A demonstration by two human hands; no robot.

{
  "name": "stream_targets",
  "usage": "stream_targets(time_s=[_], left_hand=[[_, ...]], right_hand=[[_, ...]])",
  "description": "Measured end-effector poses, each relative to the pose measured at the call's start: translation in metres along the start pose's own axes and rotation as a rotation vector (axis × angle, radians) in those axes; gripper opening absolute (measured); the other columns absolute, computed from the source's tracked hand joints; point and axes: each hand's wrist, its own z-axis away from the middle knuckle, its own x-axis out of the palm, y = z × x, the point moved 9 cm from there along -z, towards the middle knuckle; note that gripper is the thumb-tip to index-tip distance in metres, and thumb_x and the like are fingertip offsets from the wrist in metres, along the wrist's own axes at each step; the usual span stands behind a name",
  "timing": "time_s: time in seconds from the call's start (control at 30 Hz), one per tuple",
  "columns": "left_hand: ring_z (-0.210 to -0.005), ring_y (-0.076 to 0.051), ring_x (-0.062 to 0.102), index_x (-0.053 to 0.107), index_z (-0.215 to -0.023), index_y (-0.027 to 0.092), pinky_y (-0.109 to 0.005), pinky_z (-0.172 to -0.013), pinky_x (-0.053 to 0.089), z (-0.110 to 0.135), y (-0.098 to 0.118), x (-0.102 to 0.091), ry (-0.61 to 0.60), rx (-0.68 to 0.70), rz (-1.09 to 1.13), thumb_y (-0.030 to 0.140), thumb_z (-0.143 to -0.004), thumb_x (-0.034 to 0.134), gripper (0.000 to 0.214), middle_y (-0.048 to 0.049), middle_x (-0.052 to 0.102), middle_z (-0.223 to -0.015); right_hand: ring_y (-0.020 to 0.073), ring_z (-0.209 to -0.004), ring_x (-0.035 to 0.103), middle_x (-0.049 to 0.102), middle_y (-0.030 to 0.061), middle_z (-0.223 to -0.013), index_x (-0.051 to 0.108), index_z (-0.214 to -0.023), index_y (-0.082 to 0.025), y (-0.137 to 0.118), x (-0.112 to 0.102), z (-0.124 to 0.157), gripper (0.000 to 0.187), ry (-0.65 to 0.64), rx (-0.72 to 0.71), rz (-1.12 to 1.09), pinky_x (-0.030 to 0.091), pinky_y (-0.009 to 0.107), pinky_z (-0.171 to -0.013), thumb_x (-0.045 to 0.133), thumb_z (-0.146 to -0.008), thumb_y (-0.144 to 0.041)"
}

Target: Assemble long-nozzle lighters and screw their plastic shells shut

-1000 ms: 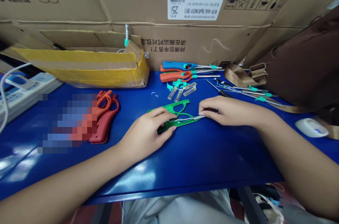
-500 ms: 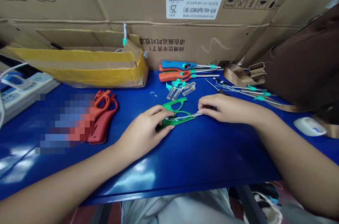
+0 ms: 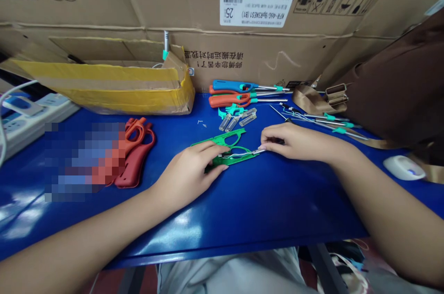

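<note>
1. Bench (image 3: 225,220) in the head view: a nearer green lighter shell half (image 3: 239,161) lies around its middle, insides up, well back from the near edge; a farther green lighter shell half (image 3: 218,140) lies just beyond it.
2. The left hand (image 3: 194,164) curls over the nearer half's left end, thumb and forefinger parted astride it; the contact under the palm is hidden.
3. The right hand (image 3: 291,143) has thumb and forefinger pinched together on a metal rod (image 3: 257,151), at the shell's right end.
4. Done, it seems: wires (image 3: 236,156) lie along the nearer half, and the rod is at its tip; whether either is fully seated cannot be told.
5. Not done: the two green halves are apart.
6. Toward the back edge, a blue lighter (image 3: 225,85) and an orange lighter (image 3: 225,101) look complete.
7. Loose, toward the back edge: turquoise pieces (image 3: 236,109), clear tanks (image 3: 232,123) and, toward the right edge, rods with turquoise clips (image 3: 333,121). Toward the left edge lie red handle shells (image 3: 133,166).
</note>
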Motion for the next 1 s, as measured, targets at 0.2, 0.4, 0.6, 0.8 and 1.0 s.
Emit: stream_targets(time_s=[0.2, 0.4, 0.6, 0.8, 1.0], left_hand=[[-0.089, -0.019, 0.070, 0.069, -0.122, 0.017, -0.035, -0.090, 0.059, -0.001, 0.002, -0.001, 0.011, 0.027, -0.008, 0.019, -0.092, 0.071, 0.030, -0.0059, 0.073, -0.110], [-0.090, -0.019, 0.070, 0.069, -0.120, 0.018, -0.034, -0.091, 0.058, -0.002, 0.002, -0.002, 0.015, 0.036, -0.011, 0.017, -0.092, 0.071, 0.029, -0.0055, 0.073, -0.107], [-0.086, -0.018, 0.068, 0.069, -0.121, 0.017, -0.033, -0.088, 0.058, -0.002, 0.001, -0.002, 0.006, 0.033, -0.013, 0.017, -0.092, 0.070, 0.029, -0.0056, 0.073, -0.110], [-0.079, -0.016, 0.066, 0.070, -0.120, 0.017, -0.028, -0.079, 0.056, -0.003, 0.002, -0.003, 0.022, 0.032, 0.003, 0.015, -0.091, 0.071, 0.029, -0.0040, 0.071, -0.096], [-0.068, -0.012, 0.062, 0.073, -0.112, 0.018, -0.024, -0.068, 0.053, -0.005, 0.001, -0.001, -0.002, -0.022, 0.125, 0.009, -0.084, 0.077, 0.030, 0.0008, 0.069, -0.084]], right_hand=[[0.0168, -0.073, 0.056, 0.065, 0.0017, -0.082, 0.065, -0.084, -0.020, 0.003, 0.000, -0.001, 0.033, 0.024, 0.088, 0.028, 0.036, 0.028, -0.066, 0.057, -0.098, -0.049], [0.0201, -0.082, 0.056, 0.064, 0.0033, -0.082, 0.065, -0.080, -0.020, 0.000, -0.005, -0.001, 0.030, 0.079, 0.092, 0.113, 0.036, 0.029, -0.068, 0.067, -0.093, -0.047], [0.0201, -0.087, 0.058, 0.067, 0.0047, -0.091, 0.069, -0.089, -0.020, -0.013, -0.004, -0.004, 0.014, 0.153, -0.048, 0.000, 0.042, 0.031, -0.077, 0.067, -0.094, -0.033], [0.0163, -0.077, 0.059, 0.067, 0.0035, -0.084, 0.071, -0.081, -0.018, -0.019, -0.002, -0.008, 0.013, 0.208, -0.058, -0.148, 0.043, 0.029, -0.073, 0.065, -0.091, -0.024], [0.0128, -0.061, 0.047, 0.056, -0.0031, -0.063, 0.072, -0.077, -0.019, -0.002, 0.011, -0.004, 0.015, 0.050, 0.206, -0.264, 0.036, 0.027, -0.058, 0.074, -0.081, -0.033]])
